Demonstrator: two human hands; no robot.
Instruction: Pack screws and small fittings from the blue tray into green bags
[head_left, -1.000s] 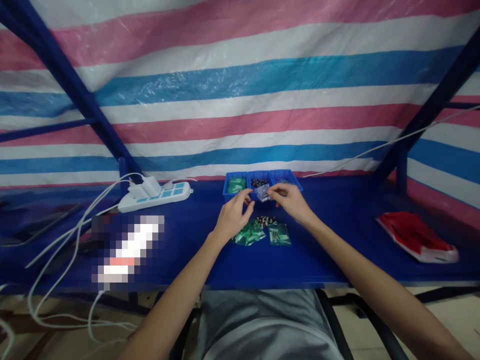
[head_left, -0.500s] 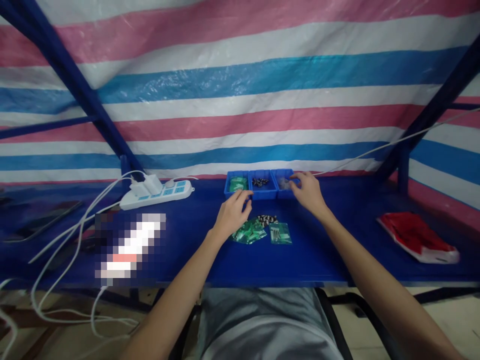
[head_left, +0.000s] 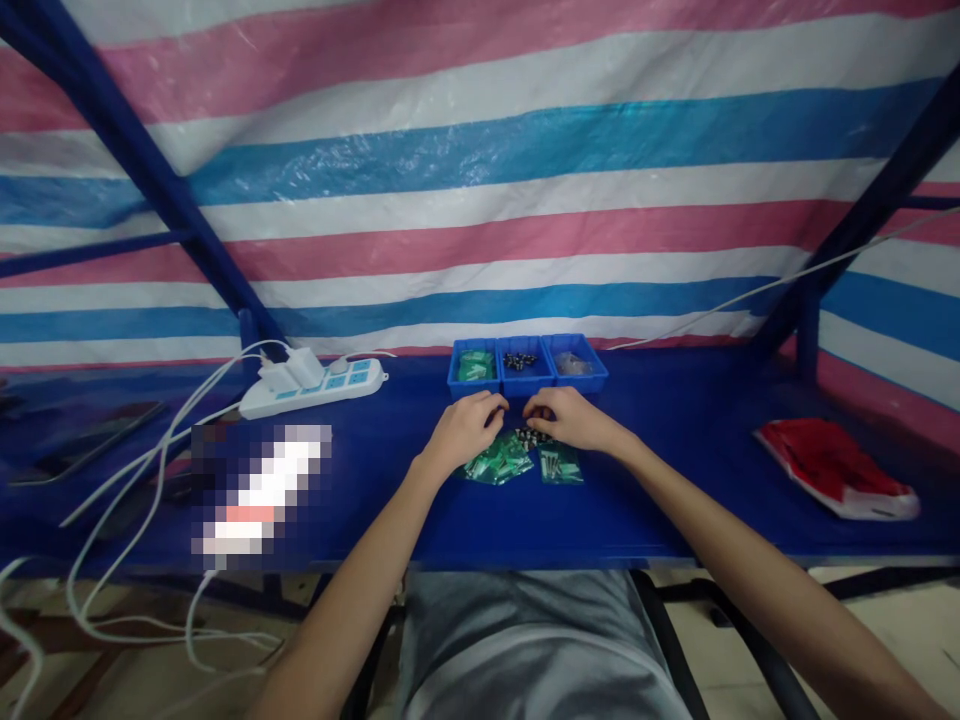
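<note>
My left hand (head_left: 465, 430) and my right hand (head_left: 571, 418) rest close together on the blue table (head_left: 660, 500), both with fingers curled down. Their fingertips meet over a small pile of dark metal parts (head_left: 529, 437); what they pinch is too small to make out. Just in front of the hands lie green packets (head_left: 497, 463) and one more green packet (head_left: 560, 466). Behind the hands stand three small blue bins: the left bin (head_left: 474, 366) holds green packets, the middle bin (head_left: 523, 361) dark parts, the right bin (head_left: 576, 363) clear bags.
A white power strip (head_left: 311, 386) with plugs and trailing white cables (head_left: 150, 450) lies at the left. A red and white bag (head_left: 832, 468) sits at the right. A dark phone (head_left: 82, 432) lies far left. A striped tarp hangs behind, with blue frame posts at both sides.
Both hands held a small clear bag a second ago. My right hand carried it to the right bin, then came back to the pile beside my left hand.
</note>
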